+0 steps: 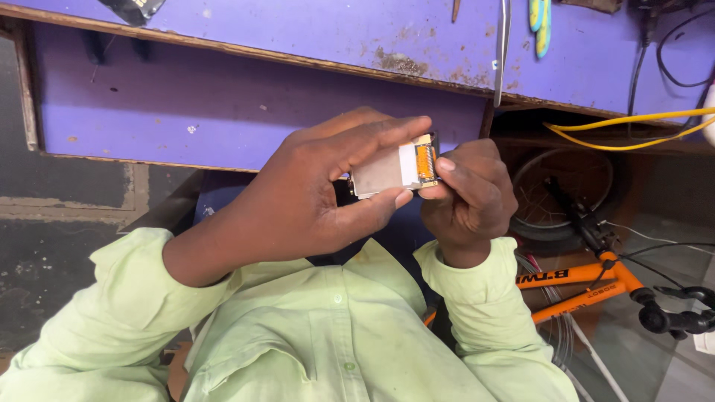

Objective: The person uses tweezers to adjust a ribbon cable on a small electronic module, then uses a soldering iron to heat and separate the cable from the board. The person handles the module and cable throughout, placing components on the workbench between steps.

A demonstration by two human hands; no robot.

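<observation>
A small flat display module [387, 170] with a silvery metal back, a white band and an orange flex strip at one end is held up in front of me. My left hand [313, 197] pinches it between fingers and thumb along its long sides. My right hand [469, 197] grips its orange end with fingertips and thumb. Both arms wear pale green sleeves. The module's other face is hidden from view.
A purple wooden workbench [261, 97] with a worn edge spans the top. Metal tweezers [503, 45] lie on it, with yellow cables [625, 123] and black wires at the right. An orange bicycle frame [588, 279] and wheel stand on the floor at the right.
</observation>
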